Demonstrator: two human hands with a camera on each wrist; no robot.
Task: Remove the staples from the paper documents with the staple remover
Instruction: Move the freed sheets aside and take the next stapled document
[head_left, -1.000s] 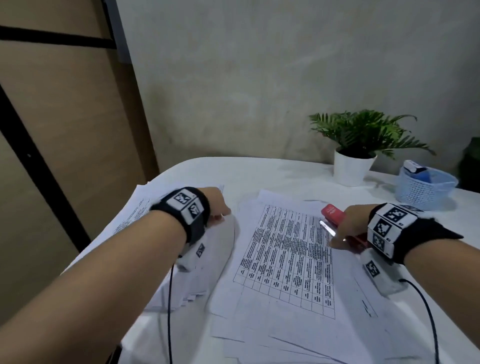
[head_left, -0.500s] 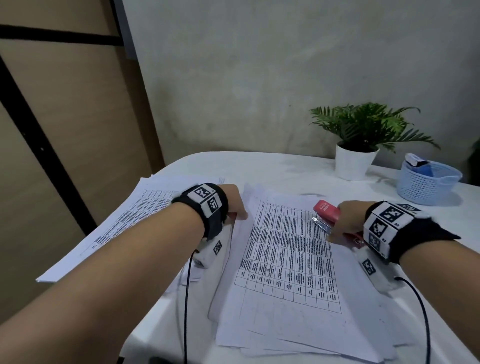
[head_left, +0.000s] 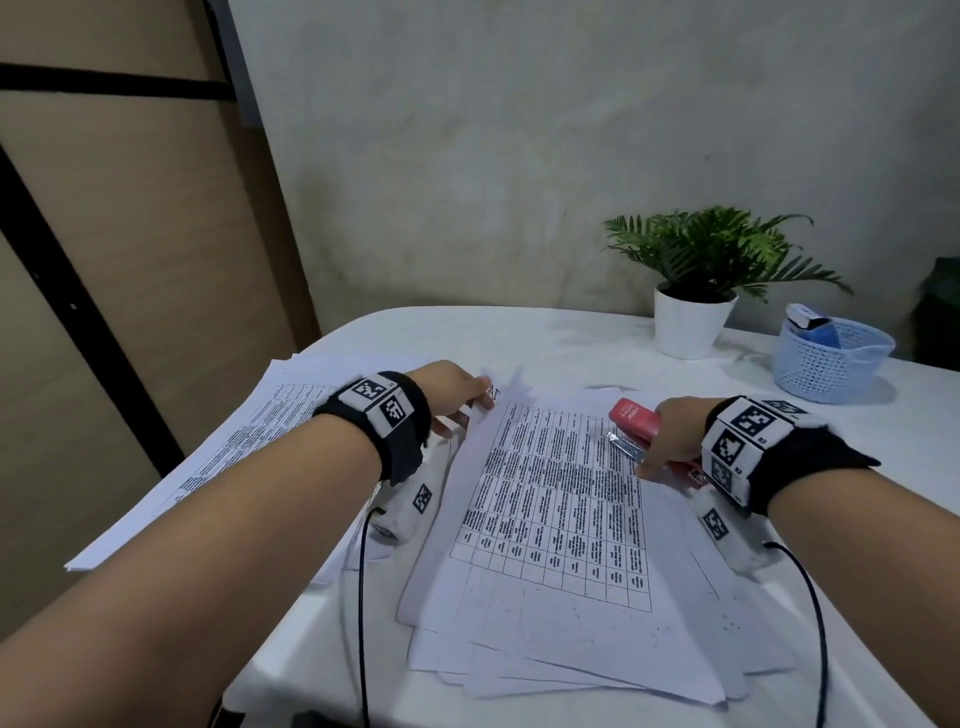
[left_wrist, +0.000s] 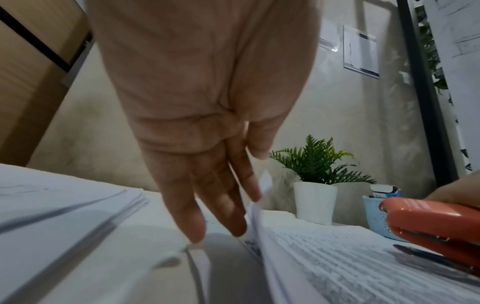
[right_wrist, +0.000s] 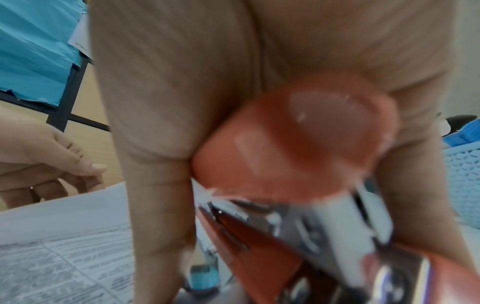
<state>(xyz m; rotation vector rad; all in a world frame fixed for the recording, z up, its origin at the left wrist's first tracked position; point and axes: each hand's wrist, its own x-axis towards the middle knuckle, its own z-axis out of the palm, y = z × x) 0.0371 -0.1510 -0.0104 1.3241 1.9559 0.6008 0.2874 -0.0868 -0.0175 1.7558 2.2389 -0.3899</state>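
A stapled printed document (head_left: 556, 499) with a table on it tops a loose spread of sheets in the middle of the white table (head_left: 519, 338). My left hand (head_left: 475, 405) rests at its far left corner, and its straight fingers (left_wrist: 223, 205) touch the raised paper corner (left_wrist: 265, 183). My right hand (head_left: 654, 447) grips the red, stapler-shaped staple remover (head_left: 634, 421) at the document's far right corner. Its fingers (right_wrist: 158, 205) wrap the staple remover's red body (right_wrist: 285, 154). The staple itself is not visible.
A second paper pile (head_left: 234, 431) lies at the left table edge. A potted plant (head_left: 691, 327) and a blue basket (head_left: 826, 358) stand at the back right. A dark pen-like thing (left_wrist: 420, 255) lies under the tool. Cables hang from both wrists.
My left hand has slid right from the left pile onto the printed document's far left corner. My right hand still holds the red tool in about the same place.
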